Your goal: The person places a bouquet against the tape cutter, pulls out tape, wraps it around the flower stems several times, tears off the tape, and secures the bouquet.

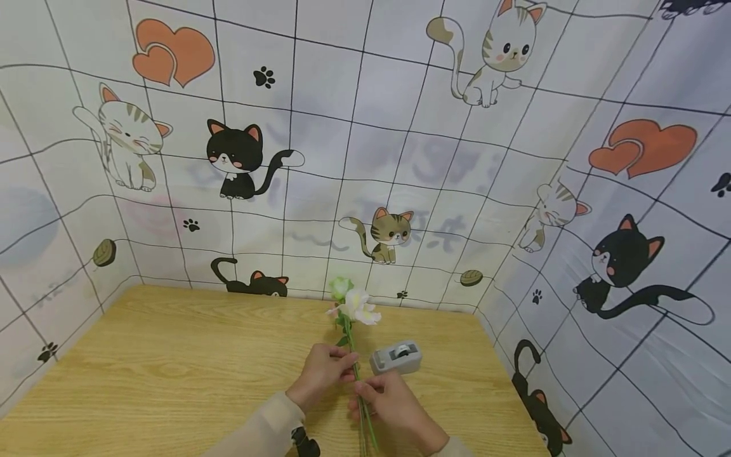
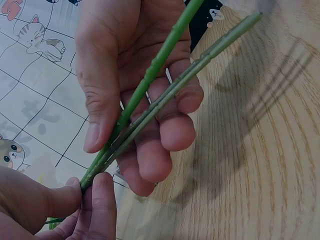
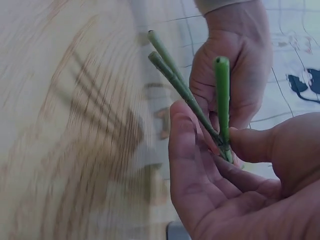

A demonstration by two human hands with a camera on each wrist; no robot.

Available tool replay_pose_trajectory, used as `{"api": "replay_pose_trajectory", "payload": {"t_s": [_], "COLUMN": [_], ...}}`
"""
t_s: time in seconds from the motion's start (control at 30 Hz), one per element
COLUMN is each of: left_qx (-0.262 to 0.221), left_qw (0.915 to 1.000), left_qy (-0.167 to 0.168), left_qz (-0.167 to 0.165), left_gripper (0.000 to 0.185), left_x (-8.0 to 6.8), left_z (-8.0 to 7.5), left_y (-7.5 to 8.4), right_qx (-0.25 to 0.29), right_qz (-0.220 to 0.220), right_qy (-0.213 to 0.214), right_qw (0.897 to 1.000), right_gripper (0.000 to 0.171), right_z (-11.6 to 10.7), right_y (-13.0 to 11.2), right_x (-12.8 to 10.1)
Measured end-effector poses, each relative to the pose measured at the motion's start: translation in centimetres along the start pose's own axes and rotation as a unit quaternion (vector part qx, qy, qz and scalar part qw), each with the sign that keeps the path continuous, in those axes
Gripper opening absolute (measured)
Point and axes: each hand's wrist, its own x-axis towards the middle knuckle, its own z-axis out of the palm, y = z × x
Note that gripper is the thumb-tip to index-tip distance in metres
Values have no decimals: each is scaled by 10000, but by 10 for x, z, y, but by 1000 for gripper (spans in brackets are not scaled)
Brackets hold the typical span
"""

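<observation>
Low in the middle of the head view, both hands meet on a small bunch of green stems (image 1: 358,381). The left hand (image 1: 321,373) curls its thumb and fingers round the stems, as the left wrist view shows, with the thumb (image 2: 97,107) pressed across them. The right hand (image 1: 394,405) pinches the same stems between thumb and fingers just below, at the lower right of the other hand. The stems fan apart at their cut ends in the right wrist view (image 3: 187,95). Above the hands, the flowers (image 1: 355,304), pale white and green, rise toward the middle of the frame. A grey tape dispenser (image 1: 396,358) sits on the wooden table (image 1: 171,368) just right of the stems, near the right hand. A cat-print cloth (image 1: 365,139) covers the walls behind.
</observation>
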Motion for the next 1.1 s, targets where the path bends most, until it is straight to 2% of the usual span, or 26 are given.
{"api": "replay_pose_trajectory", "payload": {"t_s": [0.07, 0.23, 0.43, 0.67, 0.83, 1.1], "left_qx": [1, 28, -14, -17, 95, 10], "left_qw": [10000, 10000, 10000, 9999, 9999, 10000], "left_qy": [26, 63, -22, -69, -42, -60], "left_qz": [11, 26, 37, -98, -66, -36], "left_gripper": [26, 25, 26, 28, 29, 32], "left_x": [0, 2, 1, 1, 0, -2], "left_z": [1, 2, 1, -1, -2, -4], "left_y": [0, -3, -5, -4, -5, -6], "right_qx": [245, 420, 576, 484, 323, 129], "right_qz": [142, 242, 292, 321, 361, 298], "right_qy": [-113, -304, -220, 88, 175, 384], "right_qw": [9995, 9984, 9977, 9983, 9987, 9987], "right_gripper": [36, 35, 36, 31, 29, 26], "right_z": [-1, -6, -9, -5, -5, -1], "right_y": [1, 1, 3, 6, 7, 2], "right_x": [1, 2, 1, 4, 6, 3]}}
